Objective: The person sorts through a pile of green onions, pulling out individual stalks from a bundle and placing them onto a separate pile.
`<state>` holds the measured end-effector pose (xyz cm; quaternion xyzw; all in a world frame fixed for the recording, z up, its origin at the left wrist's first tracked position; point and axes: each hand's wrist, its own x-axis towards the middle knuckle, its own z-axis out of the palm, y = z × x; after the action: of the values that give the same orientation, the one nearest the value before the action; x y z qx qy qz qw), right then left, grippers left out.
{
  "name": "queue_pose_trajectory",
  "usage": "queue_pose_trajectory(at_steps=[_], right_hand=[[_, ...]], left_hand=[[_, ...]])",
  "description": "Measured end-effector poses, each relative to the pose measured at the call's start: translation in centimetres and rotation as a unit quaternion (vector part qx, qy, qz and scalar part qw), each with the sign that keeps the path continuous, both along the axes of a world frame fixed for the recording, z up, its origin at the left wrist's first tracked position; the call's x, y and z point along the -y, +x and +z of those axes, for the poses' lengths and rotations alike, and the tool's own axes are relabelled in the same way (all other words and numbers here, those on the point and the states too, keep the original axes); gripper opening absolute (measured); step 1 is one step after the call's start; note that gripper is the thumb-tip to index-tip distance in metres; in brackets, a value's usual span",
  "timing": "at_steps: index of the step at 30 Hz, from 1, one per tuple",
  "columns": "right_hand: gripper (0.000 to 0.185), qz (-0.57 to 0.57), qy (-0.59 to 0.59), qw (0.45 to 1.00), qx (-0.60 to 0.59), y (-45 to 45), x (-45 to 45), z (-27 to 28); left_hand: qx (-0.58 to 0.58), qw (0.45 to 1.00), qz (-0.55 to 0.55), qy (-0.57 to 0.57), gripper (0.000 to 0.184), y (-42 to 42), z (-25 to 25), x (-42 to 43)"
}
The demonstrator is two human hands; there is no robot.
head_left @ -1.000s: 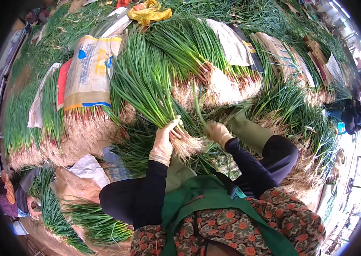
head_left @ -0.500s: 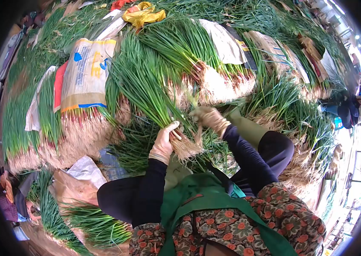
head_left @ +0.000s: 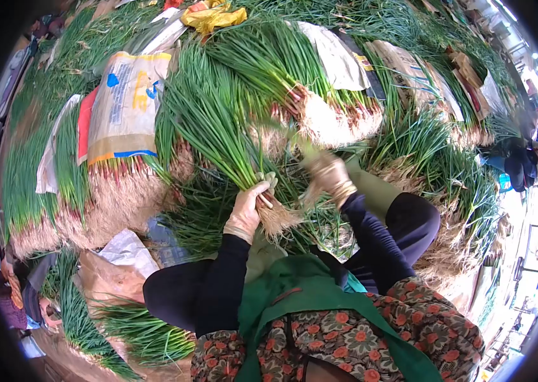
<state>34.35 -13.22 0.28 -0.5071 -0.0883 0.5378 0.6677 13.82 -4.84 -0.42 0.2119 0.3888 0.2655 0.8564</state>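
My left hand (head_left: 246, 209), in a pale glove, is closed round the lower stems of a bunch of green onions (head_left: 227, 148). Their long green leaves fan up and left, and the shaggy pale roots (head_left: 279, 220) hang to the right below the fingers. Apart from the bunch, to its right, my gloved right hand (head_left: 329, 176) is blurred by motion. A green onion (head_left: 304, 144) shows in it, with leafy green above the fingers and pale roots below. Loose green leaves (head_left: 208, 223) lie beneath both hands.
Rooted green onions (head_left: 125, 204) lie in large bundles ahead, partly under a printed sack (head_left: 130, 105) and a white sheet (head_left: 332, 57). A yellow bag (head_left: 215, 22) lies at the back. More onions (head_left: 145, 334) rest at lower left. Another person (head_left: 526, 162) is at far right.
My right hand has moved right and slightly down, away from the bunch, with the green onion in it. My left hand still holds the bunch in nearly the same place.
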Motion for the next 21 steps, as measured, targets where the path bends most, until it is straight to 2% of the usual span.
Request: queue_pose_trajectory(at_steps=[2, 3, 4, 6, 8, 10, 12, 13, 14, 15, 16, 17, 18, 21], right_hand=[[0.015, -0.154, -0.024, 0.979, 0.135, 2.9, 0.6, 4.0], [0.019, -0.185, -0.035, 0.963, 0.192, 5.2, 1.0, 2.2], [0.019, -0.168, -0.020, 0.971, 0.166, 3.8, 1.1, 4.0], [0.019, 0.028, -0.084, 0.970, 0.225, 2.3, 1.5, 1.4], [0.024, 0.161, -0.018, 0.956, 0.243, -1.4, 1.3, -1.4], [0.028, 0.277, -0.130, 0.931, 0.197, -5.1, -0.3, 0.0], [0.029, 0.272, -0.112, 0.937, 0.189, -5.1, -0.3, 0.1], [0.030, 0.254, -0.048, 0.935, 0.242, -3.5, 0.2, 0.3], [0.028, 0.229, 0.017, 0.961, 0.152, 0.5, 1.5, -1.8], [0.023, 0.152, 0.063, 0.912, 0.377, 3.1, 3.1, -1.0], [0.024, 0.124, 0.007, 0.862, 0.491, 6.3, 4.9, 1.3], [0.024, 0.098, -0.054, 0.792, 0.600, 10.1, 7.2, 4.2], [0.025, 0.079, -0.089, 0.746, 0.655, 13.7, 10.1, 7.2], [0.028, 0.056, -0.157, 0.685, 0.709, 20.1, 18.8, 15.2]], left_hand=[[-0.010, 1.000, -0.023, -0.004, 0.023, -0.3, -0.7, -0.2], [-0.013, 0.998, -0.060, 0.006, 0.023, -0.7, -1.5, -0.6], [-0.013, 0.995, -0.100, 0.017, 0.023, -0.6, -2.3, -0.7], [-0.006, 0.995, -0.099, -0.011, 0.020, 0.2, -2.5, -0.2], [-0.032, 0.993, -0.115, -0.004, 0.020, 0.4, -1.2, 0.1], [-0.030, 0.990, -0.138, 0.030, 0.021, 0.5, -0.9, 0.3], [-0.031, 0.989, -0.141, 0.042, 0.020, 0.3, -0.3, 0.5], [0.019, 0.992, -0.123, 0.006, 0.018, 0.1, -0.8, 0.5], [0.029, 0.995, -0.091, -0.012, 0.017, 0.2, -0.4, 0.4], [0.039, 0.997, -0.059, -0.031, 0.017, 0.4, 0.4, 0.3], [0.050, 0.997, -0.028, -0.052, 0.017, 0.6, 0.7, 0.3], [0.118, 0.990, -0.006, -0.083, 0.020, 0.2, -1.2, 0.0], [0.107, 0.990, 0.020, -0.084, 0.019, 0.2, -1.3, -0.3], [0.075, 0.995, 0.057, 0.017, 0.022, 0.7, -1.7, -1.8]])
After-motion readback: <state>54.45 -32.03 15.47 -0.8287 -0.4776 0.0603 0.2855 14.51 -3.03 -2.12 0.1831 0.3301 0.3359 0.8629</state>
